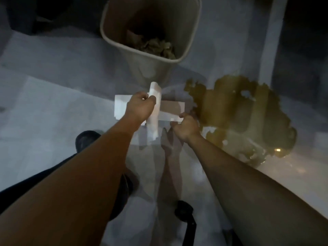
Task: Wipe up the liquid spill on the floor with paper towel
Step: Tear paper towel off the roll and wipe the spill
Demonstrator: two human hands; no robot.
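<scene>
both hands [140, 105] gripping blank paper towel [173, 110], brown spill [239, 110] beside

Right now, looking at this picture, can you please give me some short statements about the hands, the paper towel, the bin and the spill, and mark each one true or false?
1. Both hands hold the paper towel. True: the left hand and right hand grip it above the floor.
2. The bin is empty. False: crumpled paper lies inside.
3. The spill is to the right of the hands. True.
4. The paper towel is pressed flat on the spill. False: it is held up, beside the spill's edge.
5. The spill is clear like water. False: it looks yellow-brown.
</scene>
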